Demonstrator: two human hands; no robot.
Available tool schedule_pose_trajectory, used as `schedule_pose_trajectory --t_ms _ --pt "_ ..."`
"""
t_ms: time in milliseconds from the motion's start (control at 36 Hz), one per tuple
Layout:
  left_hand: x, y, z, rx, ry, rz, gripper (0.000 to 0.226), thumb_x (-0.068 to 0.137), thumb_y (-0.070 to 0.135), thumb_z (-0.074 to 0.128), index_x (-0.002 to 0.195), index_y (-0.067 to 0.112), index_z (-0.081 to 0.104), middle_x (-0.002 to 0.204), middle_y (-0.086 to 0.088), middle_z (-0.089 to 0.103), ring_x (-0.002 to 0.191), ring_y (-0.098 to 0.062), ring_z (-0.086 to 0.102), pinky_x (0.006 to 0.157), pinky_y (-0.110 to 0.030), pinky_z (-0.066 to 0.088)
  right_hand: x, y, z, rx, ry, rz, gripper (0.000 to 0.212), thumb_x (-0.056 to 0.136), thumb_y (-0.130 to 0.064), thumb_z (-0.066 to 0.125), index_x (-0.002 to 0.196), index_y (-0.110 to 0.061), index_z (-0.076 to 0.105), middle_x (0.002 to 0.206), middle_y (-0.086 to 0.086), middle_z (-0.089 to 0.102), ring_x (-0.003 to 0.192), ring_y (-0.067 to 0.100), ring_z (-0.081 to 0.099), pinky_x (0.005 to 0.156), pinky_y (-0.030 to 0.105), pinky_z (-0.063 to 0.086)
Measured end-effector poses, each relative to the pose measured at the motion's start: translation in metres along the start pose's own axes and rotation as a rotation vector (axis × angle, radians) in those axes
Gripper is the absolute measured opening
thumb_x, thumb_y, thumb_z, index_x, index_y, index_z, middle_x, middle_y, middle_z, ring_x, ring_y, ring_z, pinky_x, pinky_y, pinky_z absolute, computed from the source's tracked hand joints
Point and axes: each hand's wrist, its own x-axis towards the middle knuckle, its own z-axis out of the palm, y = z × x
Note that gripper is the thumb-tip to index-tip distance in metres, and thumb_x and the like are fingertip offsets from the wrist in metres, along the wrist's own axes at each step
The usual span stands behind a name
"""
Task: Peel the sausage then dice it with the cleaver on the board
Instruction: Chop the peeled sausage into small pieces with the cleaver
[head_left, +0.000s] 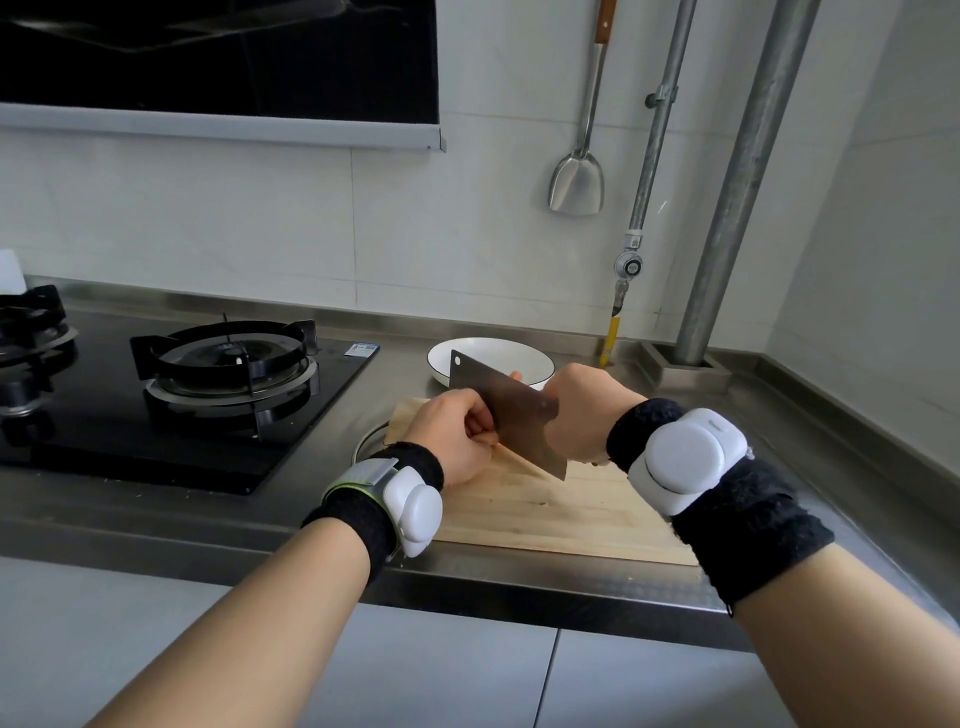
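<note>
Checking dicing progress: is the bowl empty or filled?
Empty, as far as visible: the bowl's inside is bare white; the cleaver and right hand hide its near edge.

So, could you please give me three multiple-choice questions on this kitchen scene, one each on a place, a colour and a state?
1. Where does the white bowl stand?
A on the floor; B behind the board; C on the board.
2. What colour are the wristbands?
A red; B black; C yellow.
3. What is the right hand doing?
A lying flat; B lifting the bowl; C gripping the cleaver.

Answers:
1 B, the bowl sits on the counter beyond the board's far edge.
2 B, both wrists wear black bands.
3 C, the blade sticks out of its closed grip.
</note>
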Motion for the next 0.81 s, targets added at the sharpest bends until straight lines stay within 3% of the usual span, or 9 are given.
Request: schedule_pose_trajectory --t_ms 111,194,278,333,444,556,806 --pt "0.0019 -0.0007 -0.0025 -0.004 0.044 -0.066 0.02 0.071 0.031 0.077 0.071 0.028 0.057 0.077 0.013 0.059 0.068 0.002 0.053 0.053 -0.008 0.032 0.0004 -0.0012 0.0014 0.007 -0.024 0.009 0.025 0.083 -0.006 0.047 0.1 -0.004 0.065 0.068 0.006 0.056 0.052 0.021 0.053 0.044 0.024 0.043" --pt "0.002 -0.0005 -0.0048 -0.08 0.029 -0.169 0.021 0.059 0.038 0.074 0.069 0.025 0.06 0.074 0.012 0.063 0.079 -0.012 0.06 0.072 -0.028 0.048 0.0006 -0.0011 0.0021 0.017 -0.027 0.009 0.027 0.084 -0.006 0.048 0.103 -0.004 0.067 0.07 0.007 0.057 0.055 0.022 0.053 0.046 0.025 0.044" --pt "0.0 0.0023 -0.0088 -0.136 0.026 -0.216 0.021 0.05 0.033 0.057 0.066 0.022 0.063 0.075 0.009 0.066 0.091 -0.024 0.059 0.084 -0.039 0.05 0.0005 0.0 0.0029 0.018 -0.026 0.008 0.028 0.084 -0.006 0.048 0.103 -0.004 0.067 0.071 0.007 0.058 0.056 0.021 0.054 0.046 0.024 0.044" --pt "0.0 0.0021 -0.0096 -0.141 0.008 -0.214 0.023 0.051 0.034 0.055 0.068 0.022 0.064 0.074 0.01 0.065 0.091 -0.023 0.06 0.082 -0.037 0.05 0.0005 0.0007 0.0033 0.013 -0.024 0.011 0.027 0.084 -0.007 0.048 0.103 -0.004 0.067 0.072 0.007 0.059 0.056 0.022 0.055 0.047 0.025 0.046" --pt "0.0008 -0.0031 -0.0055 -0.08 -0.013 -0.179 0.025 0.064 0.047 0.074 0.073 0.027 0.063 0.071 0.013 0.064 0.076 -0.01 0.062 0.074 -0.03 0.052 0.0015 0.0034 0.0047 0.02 -0.027 0.018 0.027 0.082 -0.006 0.048 0.102 -0.005 0.067 0.077 0.009 0.061 0.059 0.025 0.059 0.049 0.027 0.051" --pt "0.0013 -0.0067 -0.0032 -0.017 0.0 -0.131 0.025 0.07 0.048 0.075 0.077 0.028 0.061 0.072 0.013 0.065 0.074 -0.008 0.063 0.074 -0.031 0.055 0.0012 0.0059 0.0054 0.025 -0.01 0.003 0.025 0.083 -0.006 0.05 0.101 -0.005 0.068 0.081 0.01 0.064 0.065 0.026 0.061 0.054 0.027 0.052" --pt "0.0019 -0.0074 -0.0002 -0.004 0.029 -0.142 0.029 0.065 0.056 0.072 0.074 0.031 0.061 0.068 0.014 0.065 0.071 -0.005 0.063 0.071 -0.029 0.055 -0.0041 0.0075 -0.0013 0.012 0.084 -0.036 0.015 0.084 -0.007 0.05 0.089 -0.007 0.064 0.072 0.006 0.057 0.066 0.026 0.056 0.047 0.019 0.036"
